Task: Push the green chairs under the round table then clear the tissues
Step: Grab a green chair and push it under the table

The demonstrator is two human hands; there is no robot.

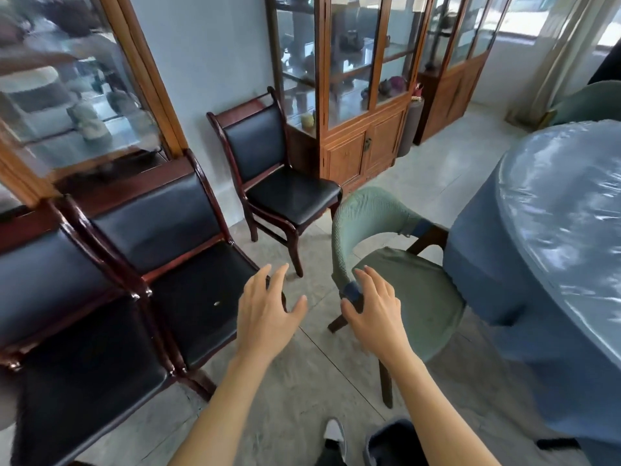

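A: Where was the green chair (396, 264) rel. to the hands just then?

B: Right under the right hand (376, 311). That hand was at the near end of the curved backrest, on the blue-wrapped arm tip, fingers spread and only loosely bent over it. Thumb on the near side of the tip, other fingers over the top. More a resting touch than a real grip, as far as I could tell.

A: And the left hand (265, 311)?

B: In the air at about 9 o'clock from the right one, well apart from the chair. Fingers straight and fanned, holding nothing. It hung over the floor between the green chair and the nearest black chair (174, 250).

A: So which way did the push need to go?

B: The round table (551, 230), blue cloth under clear plastic, lay at roughly 3 o'clock from the chair. Seat's far edge was already touching or tucked just beneath the cloth hem; backrest arc bulged toward 10 o'clock, away from the table. So I'd say shove from the backrest toward 3 o'clock. Right hand nearer, obv.; left would've had to come across to the back's crown.

A: Any other green chair?

B: One more (591, 102) past the table at 1 o'clock, only partly in sight.

A: Tissues?

B: Couldn't see any from there.
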